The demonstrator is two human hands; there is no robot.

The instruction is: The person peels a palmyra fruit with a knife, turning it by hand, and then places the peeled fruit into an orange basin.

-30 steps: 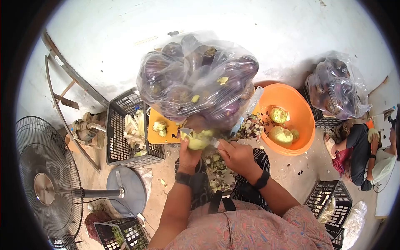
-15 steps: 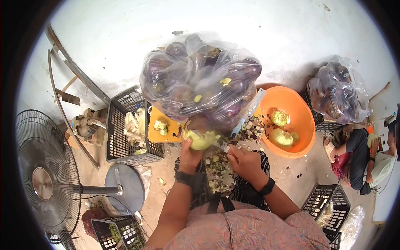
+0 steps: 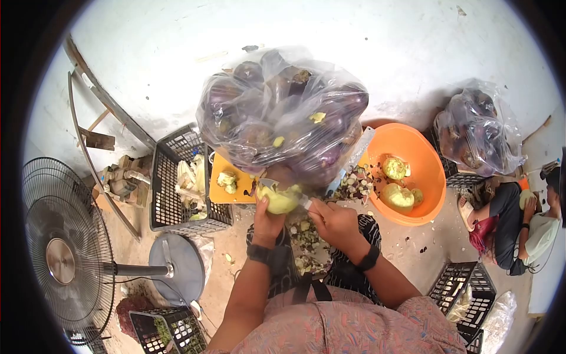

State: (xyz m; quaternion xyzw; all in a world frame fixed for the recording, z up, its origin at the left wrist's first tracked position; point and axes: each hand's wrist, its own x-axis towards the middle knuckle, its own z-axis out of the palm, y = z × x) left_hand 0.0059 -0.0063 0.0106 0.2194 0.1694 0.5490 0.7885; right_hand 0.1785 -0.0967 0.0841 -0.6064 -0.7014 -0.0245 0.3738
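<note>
My left hand (image 3: 269, 221) is wrapped round a pale green peeled vegetable (image 3: 282, 200) at the centre. My right hand (image 3: 339, 223) grips a knife (image 3: 305, 202) by its light handle; its blade lies against the vegetable, with a metal tip showing at the upper left side. Just beyond hangs or rests a large clear bag of purple vegetables (image 3: 283, 112); its support is hidden. Under the bag an orange board (image 3: 223, 197) bears a pale peeled piece (image 3: 227, 182). Peel scraps (image 3: 309, 245) lie below my hands.
An orange basin (image 3: 433, 203) with peeled vegetables stands right, a black crate (image 3: 156, 200) left. A fan (image 3: 60, 259) is far left. Another bag (image 3: 477, 130) and a seated person (image 3: 539, 236) are at the right. A second crate (image 3: 489, 289) stands lower right.
My right hand has moved slightly left and the knife lies further across the vegetable, its tip now showing on the left. My left hand still holds the vegetable.
</note>
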